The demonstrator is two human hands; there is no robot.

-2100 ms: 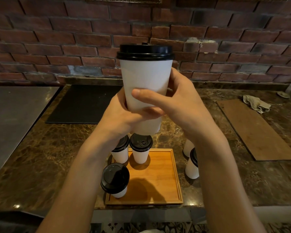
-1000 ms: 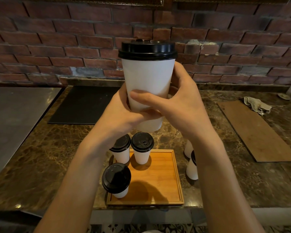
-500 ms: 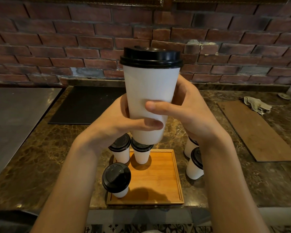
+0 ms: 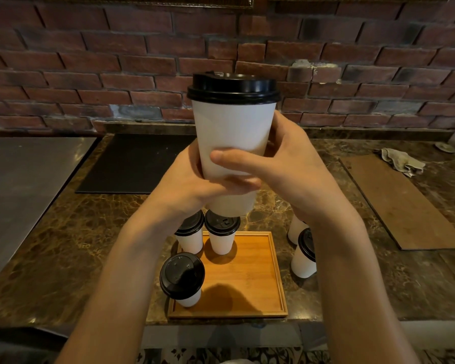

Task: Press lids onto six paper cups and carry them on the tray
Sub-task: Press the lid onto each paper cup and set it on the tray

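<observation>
lidded cup (image 4: 231,132) held up above the bench (image 4: 63,245), left grip (image 4: 189,185) and right grip (image 4: 294,166) curled round its lower half.
my right forearm hides part of two bench cups (image 4: 304,258); i can't see the far one's top. the held cup is white and upright, with its black lid (image 4: 233,88) seated. the wooden tray (image 4: 252,279) holds three lidded cups (image 4: 183,282) on its left side.

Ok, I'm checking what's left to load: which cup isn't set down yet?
The cup gripped by the left hand and right hand, raised above the tray; the others all stand on it or on the counter.
</observation>
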